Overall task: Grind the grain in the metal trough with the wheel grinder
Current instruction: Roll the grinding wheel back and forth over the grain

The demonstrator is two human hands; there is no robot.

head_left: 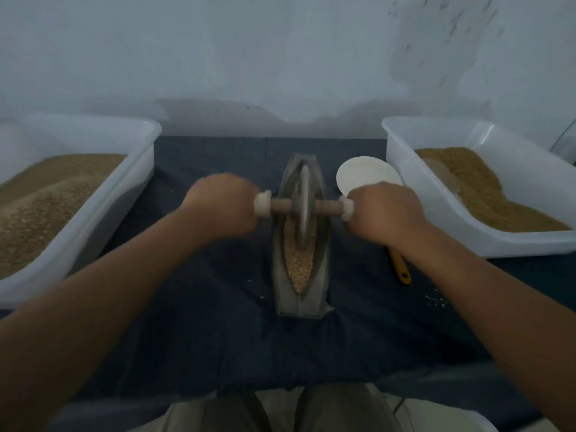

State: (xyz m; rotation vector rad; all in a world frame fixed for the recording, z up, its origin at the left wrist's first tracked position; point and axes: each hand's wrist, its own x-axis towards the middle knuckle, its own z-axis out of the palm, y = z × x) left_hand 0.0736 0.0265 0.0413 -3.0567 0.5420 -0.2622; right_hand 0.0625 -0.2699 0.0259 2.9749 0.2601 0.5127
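Grinding: my left hand [223,207] and right hand [385,213] clench the wheel grinder [303,210]; next I roll over grain [298,266] nearer than my hands.

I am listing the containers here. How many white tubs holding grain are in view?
2. One tub stands left of the metal trough, the other tub right of it. A pale shape at the right edge may be another.

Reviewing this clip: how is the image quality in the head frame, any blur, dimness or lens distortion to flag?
Head view: dim, bluish light with no glare; left hand and right hand, gripping the wheel grinder, are motion-blurred; grain in the metal trough reads clearer; the wide-angle lens bows the left tub and right tub near the edges.
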